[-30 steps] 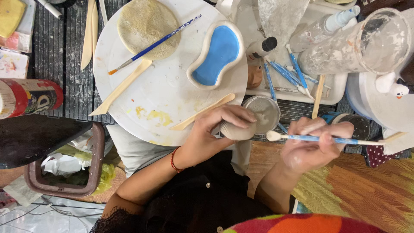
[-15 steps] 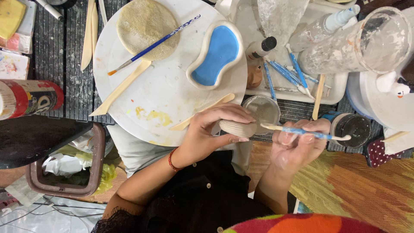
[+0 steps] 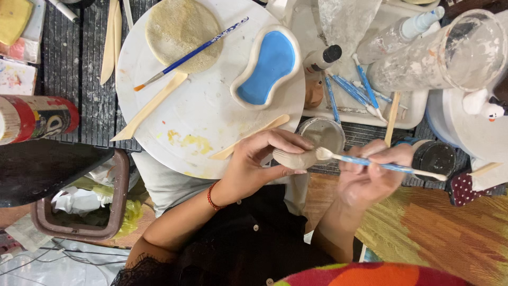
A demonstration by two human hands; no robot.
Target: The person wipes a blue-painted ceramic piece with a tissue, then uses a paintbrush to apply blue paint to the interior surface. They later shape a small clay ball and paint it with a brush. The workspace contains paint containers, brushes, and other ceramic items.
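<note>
My left hand (image 3: 259, 159) pinches a small pale clay piece (image 3: 294, 158) at the near edge of a round white board (image 3: 201, 100). My right hand (image 3: 373, 172) holds a thin blue-handled brush (image 3: 370, 162), and its pale bristle tip touches the clay piece. Just behind the clay stands a small open jar (image 3: 323, 133) of grey liquid. A red cord circles my left wrist.
On the board lie a blue-glazed curvy dish (image 3: 264, 66), a tan clay disc (image 3: 182, 32), a blue brush (image 3: 190, 53) and wooden modelling sticks (image 3: 151, 106). A white tray (image 3: 365, 114) with brushes and a glass jar (image 3: 450, 50) stand right. A brown bin (image 3: 79, 209) sits lower left.
My right hand has swung the brush leftward, from pointing away beside the clay piece to resting its bristles on it. My left hand kept hold of the clay.
</note>
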